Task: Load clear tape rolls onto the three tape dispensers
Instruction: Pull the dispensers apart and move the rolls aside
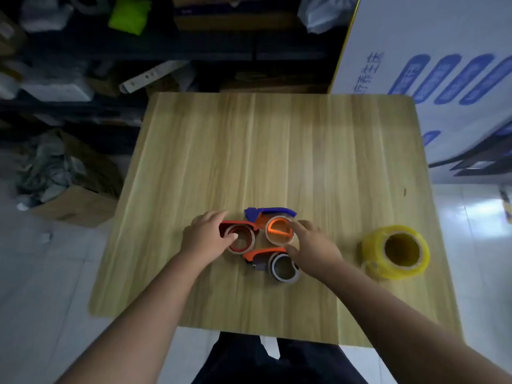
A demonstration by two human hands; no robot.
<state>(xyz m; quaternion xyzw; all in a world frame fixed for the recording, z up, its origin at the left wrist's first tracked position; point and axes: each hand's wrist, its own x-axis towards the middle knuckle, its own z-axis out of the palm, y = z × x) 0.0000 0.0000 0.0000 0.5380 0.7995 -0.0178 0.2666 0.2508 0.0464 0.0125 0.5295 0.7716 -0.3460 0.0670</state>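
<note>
Red dispenser (pixel 240 236) under spread left fingers (pixel 219 217); right fingers (pixel 300 225) loosely touch clear roll (pixel 279 230).

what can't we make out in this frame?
Head view only:
- Left edge of the red dispenser: covered by the left hand.
- Right hand contact with the tape: fingertips blurred, grip unclear.
- Whether rolls are seated on hubs: too blurred.
- Shelf clutter: dark, blurred.

three loaded tape dispensers (pixel 260 242) clustered on the wooden table (pixel 277 151). the left hand (pixel 206 236) touched the nine o'clock one, the right hand (pixel 313 245) reached between the others. a yellow roll (pixel 396 252) sat apart at three o'clock.
</note>
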